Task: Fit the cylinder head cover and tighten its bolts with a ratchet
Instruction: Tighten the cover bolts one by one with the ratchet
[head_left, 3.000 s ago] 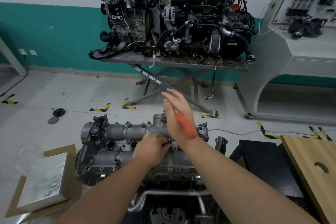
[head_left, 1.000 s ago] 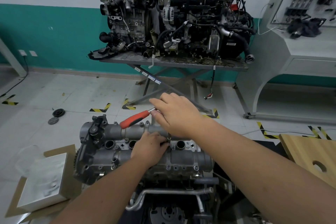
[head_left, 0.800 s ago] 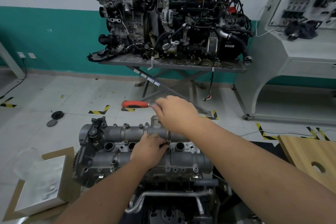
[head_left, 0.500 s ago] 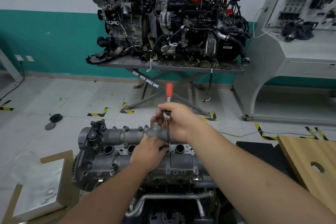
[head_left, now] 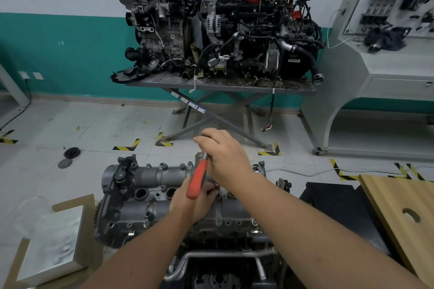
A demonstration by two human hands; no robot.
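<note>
The cylinder head cover [head_left: 150, 197] is seated on the engine. The ratchet [head_left: 197, 179] head is gripped by the right hand [head_left: 225, 159]; the extension is steadied by left hand [head_left: 192, 204] fingers, keeping the socket on a central bolt.

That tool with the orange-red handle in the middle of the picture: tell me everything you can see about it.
The ratchet with the orange-red handle has a rounded, plastic-looking grip joined to a short bright metal neck. It slants from upper right down to lower left above the grey metal cylinder head cover. The right hand grips its upper metal end, hiding the head. The free handle end overlaps the left hand; whether they touch cannot be told.
</note>
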